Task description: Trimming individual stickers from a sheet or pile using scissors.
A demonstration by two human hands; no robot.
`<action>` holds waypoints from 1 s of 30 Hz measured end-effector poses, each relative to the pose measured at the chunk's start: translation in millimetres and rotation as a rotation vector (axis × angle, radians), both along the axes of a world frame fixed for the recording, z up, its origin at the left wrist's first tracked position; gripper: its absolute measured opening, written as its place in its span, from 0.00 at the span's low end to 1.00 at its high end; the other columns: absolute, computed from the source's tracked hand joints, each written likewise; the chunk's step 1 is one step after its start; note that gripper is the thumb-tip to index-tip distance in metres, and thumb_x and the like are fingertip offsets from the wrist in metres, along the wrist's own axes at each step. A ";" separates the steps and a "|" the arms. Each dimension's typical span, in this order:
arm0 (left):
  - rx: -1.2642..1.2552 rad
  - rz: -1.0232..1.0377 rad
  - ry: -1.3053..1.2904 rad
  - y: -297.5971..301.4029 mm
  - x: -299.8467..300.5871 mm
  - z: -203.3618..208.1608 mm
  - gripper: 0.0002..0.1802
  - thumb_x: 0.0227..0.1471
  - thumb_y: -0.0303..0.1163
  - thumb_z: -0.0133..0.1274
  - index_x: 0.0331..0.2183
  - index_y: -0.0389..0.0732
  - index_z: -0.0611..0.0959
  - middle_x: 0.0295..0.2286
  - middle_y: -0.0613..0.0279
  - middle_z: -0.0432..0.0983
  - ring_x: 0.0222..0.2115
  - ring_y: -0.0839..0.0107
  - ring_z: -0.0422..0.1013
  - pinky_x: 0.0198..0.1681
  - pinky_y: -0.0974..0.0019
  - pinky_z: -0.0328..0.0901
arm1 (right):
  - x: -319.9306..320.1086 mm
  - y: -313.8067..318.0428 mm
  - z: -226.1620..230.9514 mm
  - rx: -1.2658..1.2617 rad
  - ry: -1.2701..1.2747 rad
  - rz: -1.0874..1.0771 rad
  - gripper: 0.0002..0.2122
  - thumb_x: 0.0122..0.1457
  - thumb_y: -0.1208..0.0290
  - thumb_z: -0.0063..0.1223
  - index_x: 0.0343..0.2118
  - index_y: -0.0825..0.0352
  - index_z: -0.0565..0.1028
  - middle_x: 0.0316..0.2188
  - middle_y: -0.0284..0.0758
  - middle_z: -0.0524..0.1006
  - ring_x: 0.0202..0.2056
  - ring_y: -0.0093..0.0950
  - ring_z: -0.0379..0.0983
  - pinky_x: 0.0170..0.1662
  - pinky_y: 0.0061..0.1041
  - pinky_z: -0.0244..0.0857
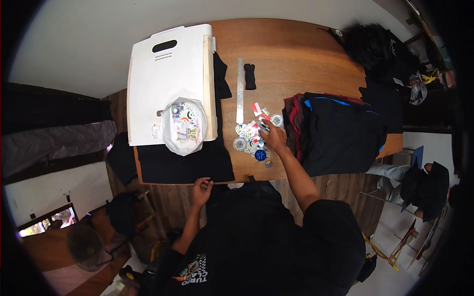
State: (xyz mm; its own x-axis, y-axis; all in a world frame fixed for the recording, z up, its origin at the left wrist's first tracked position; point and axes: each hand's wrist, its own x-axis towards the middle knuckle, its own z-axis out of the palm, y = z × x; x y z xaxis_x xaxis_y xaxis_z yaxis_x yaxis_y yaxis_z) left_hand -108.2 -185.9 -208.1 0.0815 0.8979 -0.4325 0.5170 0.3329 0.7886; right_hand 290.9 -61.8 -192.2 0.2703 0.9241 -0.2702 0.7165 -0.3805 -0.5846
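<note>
In the centre of the frame, the right hand reaches to the pile of colourful stickers on the wooden table; its fingers bunch near a small dark-and-silver object, though I cannot tell whether they pinch it. At lower centre-left, the left hand has bent fingers at the lower edge of the black cloth; whether they grip it is unclear. A metal ruler lies above the pile, folded garments right of it.
</note>
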 end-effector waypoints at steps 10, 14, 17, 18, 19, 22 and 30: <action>-0.039 0.033 -0.016 0.4 -2.4 -0.3 0.14 0.54 0.33 0.63 0.42 0.39 0.83 0.33 0.64 0.74 0.29 0.78 0.71 0.37 0.72 0.68 | 0.2 -2.4 -0.6 -0.026 0.006 -0.013 0.28 0.52 0.52 0.65 0.57 0.47 0.73 0.43 0.41 0.82 0.45 0.43 0.78 0.47 0.41 0.71; -0.023 0.018 -0.001 0.6 -3.9 1.4 0.14 0.54 0.33 0.63 0.42 0.40 0.83 0.33 0.64 0.74 0.29 0.78 0.71 0.38 0.72 0.68 | 0.8 3.5 -1.3 -0.065 0.070 -0.100 0.24 0.51 0.54 0.67 0.51 0.50 0.75 0.41 0.37 0.82 0.42 0.41 0.80 0.44 0.40 0.71; -0.010 0.012 0.000 0.6 -3.8 3.3 0.13 0.54 0.33 0.63 0.42 0.40 0.83 0.32 0.65 0.74 0.29 0.78 0.70 0.38 0.72 0.68 | 0.2 0.2 -4.7 -0.021 0.076 -0.104 0.22 0.50 0.56 0.68 0.49 0.51 0.75 0.40 0.35 0.82 0.42 0.41 0.80 0.43 0.40 0.71; -0.017 0.011 0.004 1.6 -2.9 4.7 0.13 0.54 0.33 0.63 0.42 0.40 0.83 0.32 0.65 0.74 0.29 0.78 0.70 0.37 0.72 0.68 | 1.6 -1.9 -8.5 0.016 0.083 -0.102 0.22 0.50 0.57 0.68 0.48 0.51 0.75 0.40 0.35 0.82 0.43 0.41 0.79 0.43 0.40 0.71; -0.018 0.010 0.003 3.2 -1.9 5.7 0.13 0.54 0.33 0.63 0.42 0.40 0.83 0.32 0.65 0.74 0.29 0.78 0.70 0.37 0.72 0.68 | 4.9 -2.9 -16.4 0.015 0.082 -0.103 0.22 0.50 0.57 0.68 0.48 0.51 0.75 0.40 0.35 0.82 0.43 0.41 0.79 0.43 0.40 0.71; -0.026 0.012 -0.011 6.0 -0.2 8.2 0.13 0.54 0.32 0.63 0.41 0.39 0.83 0.32 0.65 0.74 0.29 0.78 0.70 0.37 0.72 0.68 | 15.5 -0.3 -30.3 0.089 0.061 -0.068 0.24 0.46 0.56 0.71 0.47 0.51 0.75 0.37 0.36 0.82 0.39 0.40 0.80 0.41 0.38 0.71; -0.015 0.018 -0.014 2.1 -1.0 6.1 0.12 0.54 0.30 0.62 0.41 0.38 0.83 0.32 0.64 0.74 0.27 0.79 0.70 0.35 0.74 0.67 | 26.4 -1.6 -27.9 -0.043 0.174 -0.099 0.30 0.43 0.54 0.74 0.44 0.72 0.76 0.25 0.39 0.78 0.28 0.30 0.74 0.35 0.33 0.69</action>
